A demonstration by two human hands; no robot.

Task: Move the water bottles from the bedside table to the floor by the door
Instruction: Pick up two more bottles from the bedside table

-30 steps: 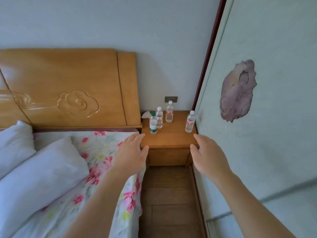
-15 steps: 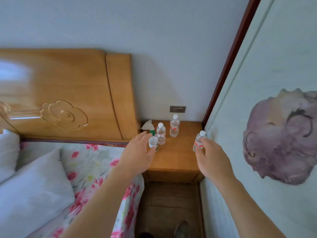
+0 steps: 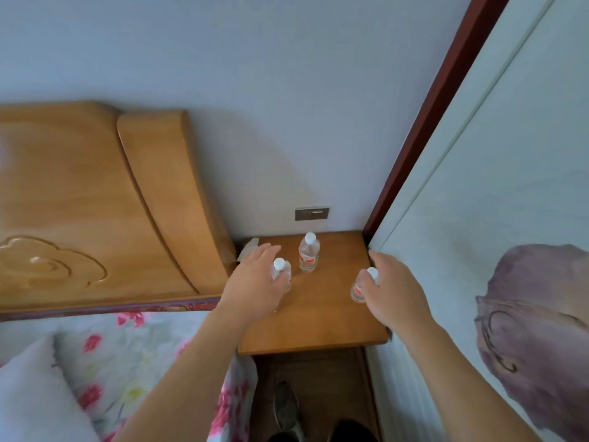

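On the wooden bedside table [image 3: 322,327] three clear water bottles with white caps are visible. My left hand [image 3: 255,288] wraps the left bottle [image 3: 281,270], which stands in the crook between thumb and fingers. My right hand [image 3: 393,295] grips the right bottle [image 3: 357,290] at the table's right edge, with the cap showing above my fingers. A third bottle [image 3: 308,255] with a red label stands free at the back middle. My left hand hides whatever stands under it.
The carved wooden headboard [image 3: 95,218] and the floral bed [image 3: 134,352] flank the table on the left. A pale panel with a purple print [image 3: 526,330] closes the right side. A tissue [image 3: 250,248], a wall socket [image 3: 311,213], and my shoes [image 3: 287,406] on the wood floor are visible.
I have stepped closer and both hands have reached forward over the table. The left hand has come round the left bottle and the right hand has closed on the right bottle.
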